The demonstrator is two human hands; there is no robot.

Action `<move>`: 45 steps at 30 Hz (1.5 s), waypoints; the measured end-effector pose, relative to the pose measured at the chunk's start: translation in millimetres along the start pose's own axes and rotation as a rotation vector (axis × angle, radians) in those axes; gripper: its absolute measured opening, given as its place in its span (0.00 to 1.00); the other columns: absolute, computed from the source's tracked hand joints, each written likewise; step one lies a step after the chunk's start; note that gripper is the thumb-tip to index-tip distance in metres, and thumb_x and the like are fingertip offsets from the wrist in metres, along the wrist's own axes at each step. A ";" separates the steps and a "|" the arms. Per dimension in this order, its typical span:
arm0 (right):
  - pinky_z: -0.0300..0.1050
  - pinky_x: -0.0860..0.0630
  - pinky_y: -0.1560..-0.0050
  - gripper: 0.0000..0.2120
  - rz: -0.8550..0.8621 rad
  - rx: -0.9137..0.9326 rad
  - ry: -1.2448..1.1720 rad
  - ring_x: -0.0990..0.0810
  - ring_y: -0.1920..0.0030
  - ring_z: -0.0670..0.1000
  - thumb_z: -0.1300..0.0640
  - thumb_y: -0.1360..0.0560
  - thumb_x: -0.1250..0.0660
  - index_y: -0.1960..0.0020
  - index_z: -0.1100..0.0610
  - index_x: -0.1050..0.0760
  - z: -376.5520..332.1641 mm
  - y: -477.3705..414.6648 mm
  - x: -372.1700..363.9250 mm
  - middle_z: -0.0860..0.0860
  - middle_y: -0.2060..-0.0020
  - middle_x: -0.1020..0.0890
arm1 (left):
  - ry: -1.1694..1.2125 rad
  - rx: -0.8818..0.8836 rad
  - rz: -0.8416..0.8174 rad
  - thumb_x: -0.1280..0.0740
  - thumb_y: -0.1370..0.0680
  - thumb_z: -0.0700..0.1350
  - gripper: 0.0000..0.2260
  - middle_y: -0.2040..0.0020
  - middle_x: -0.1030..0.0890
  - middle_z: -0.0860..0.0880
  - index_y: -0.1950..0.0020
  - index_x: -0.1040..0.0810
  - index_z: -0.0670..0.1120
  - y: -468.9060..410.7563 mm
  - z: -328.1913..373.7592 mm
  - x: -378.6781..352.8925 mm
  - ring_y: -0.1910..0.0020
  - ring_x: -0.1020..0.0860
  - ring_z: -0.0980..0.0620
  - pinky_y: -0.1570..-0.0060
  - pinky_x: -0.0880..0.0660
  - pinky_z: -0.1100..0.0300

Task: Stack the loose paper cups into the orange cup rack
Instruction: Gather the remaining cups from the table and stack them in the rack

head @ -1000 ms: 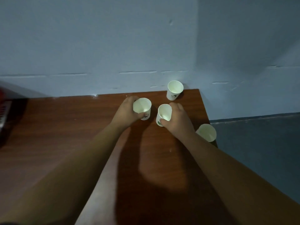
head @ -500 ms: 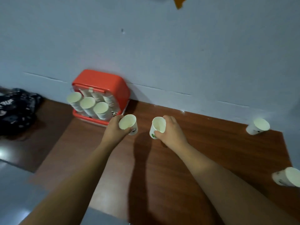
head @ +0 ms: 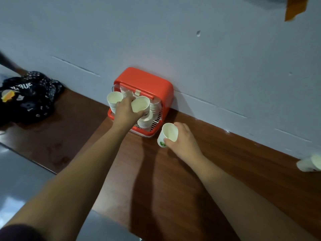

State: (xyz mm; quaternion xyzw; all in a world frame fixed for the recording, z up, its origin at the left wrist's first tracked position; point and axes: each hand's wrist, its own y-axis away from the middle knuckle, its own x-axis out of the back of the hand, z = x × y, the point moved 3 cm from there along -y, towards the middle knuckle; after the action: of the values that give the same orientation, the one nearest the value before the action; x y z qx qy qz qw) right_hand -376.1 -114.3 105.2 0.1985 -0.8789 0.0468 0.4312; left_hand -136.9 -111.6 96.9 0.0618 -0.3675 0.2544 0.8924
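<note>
So the person has swung over from the far end of the brown wood-grain table and is now right at the orange plastic cup rack, which sits against the pale blue wall. Half a second ago both cups were just being carried in front of it; now the left hand is actually up at the rack's open front with its white paper cup, fingers curled round the cup's side and mouth facing the camera. It looks like it's lining up on the middle stack, between the left stack of nested white cups and the lower stack, though whether it's seated yet is impossible to tell.

The right hand waits just beside the rack's right corner, thumb and fingers pinching the second white paper cup with a green print, tilted toward the rack, probably next in line.

One more loose white cup lies blurred at the far right edge of the table, well apart from the rack, so the job isn't finished. A dark printed bag sits off to the left, not involved.
</note>
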 end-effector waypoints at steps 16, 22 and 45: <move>0.39 0.30 0.46 0.28 0.078 0.010 -0.106 0.27 0.41 0.48 0.51 0.30 0.25 0.33 0.54 0.30 -22.3 -78.5 -15.2 0.49 0.39 0.27 | -0.419 -0.284 -0.111 0.20 0.34 0.52 0.33 0.42 0.24 0.38 0.33 0.24 0.42 -18.0 -39.6 -38.1 0.44 0.28 0.36 0.42 0.32 0.44; 0.39 0.31 0.37 0.31 0.132 0.153 -0.151 0.28 0.37 0.49 0.54 0.30 0.23 0.32 0.58 0.31 -51.6 -102.1 -35.1 0.52 0.37 0.27 | -0.299 -0.182 -0.041 0.21 0.31 0.49 0.34 0.32 0.28 0.39 0.29 0.28 0.41 -27.5 -70.3 -9.4 0.33 0.32 0.37 0.33 0.34 0.42; 0.54 0.27 0.37 0.42 -0.067 0.105 0.083 0.28 0.34 0.58 0.45 0.33 0.22 0.27 0.58 0.37 -29.7 -116.0 -96.4 0.55 0.34 0.29 | -0.159 -0.121 0.035 0.29 0.25 0.40 0.19 0.34 0.28 0.42 0.35 0.24 0.40 -13.3 -86.4 -9.5 0.35 0.28 0.44 0.36 0.29 0.54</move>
State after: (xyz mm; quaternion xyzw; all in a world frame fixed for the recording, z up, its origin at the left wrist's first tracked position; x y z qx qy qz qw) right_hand -256.0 -183.4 38.6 0.2481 -0.8495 0.0866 0.4574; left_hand -82.0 -101.3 29.1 0.0212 -0.4532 0.2417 0.8578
